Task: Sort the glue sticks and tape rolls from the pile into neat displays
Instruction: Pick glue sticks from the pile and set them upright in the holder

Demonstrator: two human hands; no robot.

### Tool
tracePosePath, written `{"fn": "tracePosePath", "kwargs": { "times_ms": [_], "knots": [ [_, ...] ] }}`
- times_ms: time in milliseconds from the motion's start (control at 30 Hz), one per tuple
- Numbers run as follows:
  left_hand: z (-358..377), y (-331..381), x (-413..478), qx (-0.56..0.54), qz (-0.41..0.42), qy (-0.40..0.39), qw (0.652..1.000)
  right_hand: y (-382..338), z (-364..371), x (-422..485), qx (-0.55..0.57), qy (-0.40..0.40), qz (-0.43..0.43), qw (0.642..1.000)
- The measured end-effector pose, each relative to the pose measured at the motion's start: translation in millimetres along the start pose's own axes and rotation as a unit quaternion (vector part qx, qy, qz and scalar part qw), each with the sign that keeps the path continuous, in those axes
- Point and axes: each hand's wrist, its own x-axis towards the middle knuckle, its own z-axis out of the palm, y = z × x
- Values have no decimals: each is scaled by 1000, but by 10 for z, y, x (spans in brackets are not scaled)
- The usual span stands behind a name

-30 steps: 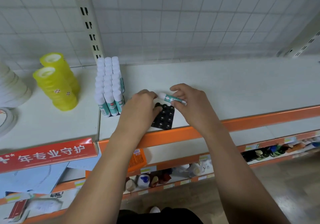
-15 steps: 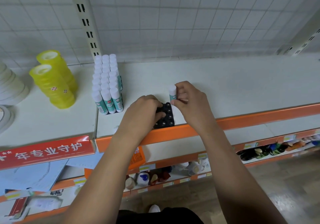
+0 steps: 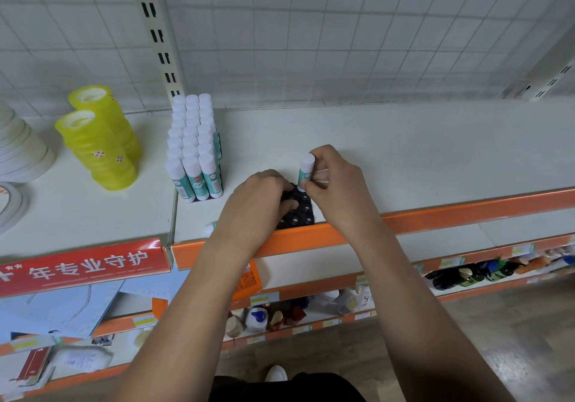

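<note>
glue stick [image 3: 305, 170] upright, pinched by right hand [image 3: 337, 191]; left hand [image 3: 253, 204] perhaps gripping black tray [image 3: 301, 216].

Soft even light, faint shadows, wide-angle bending at edges

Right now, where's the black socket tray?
Head view, centre: black socket tray lies at the shelf's orange front edge, right of the standing glue sticks. Left hand holds it; right hand holds a glue stick at its far corner.
</note>
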Motion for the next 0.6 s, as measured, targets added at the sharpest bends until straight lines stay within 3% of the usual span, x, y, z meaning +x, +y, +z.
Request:
{"fn": "tracePosePath", "kwargs": {
  "times_ms": [333,500,600],
  "knots": [
    [-18,24,-12,3,-5,6,1000,-15,50,-2,-13,16,23,1000],
    [-170,16,-106,-6,-11,18,1000,-62,-34,-74,-10,-17,58,998],
    [-298,-87,-224,13,-26,11,1000,-77,-105,-193,-53,26,50,997]
  ]
}}
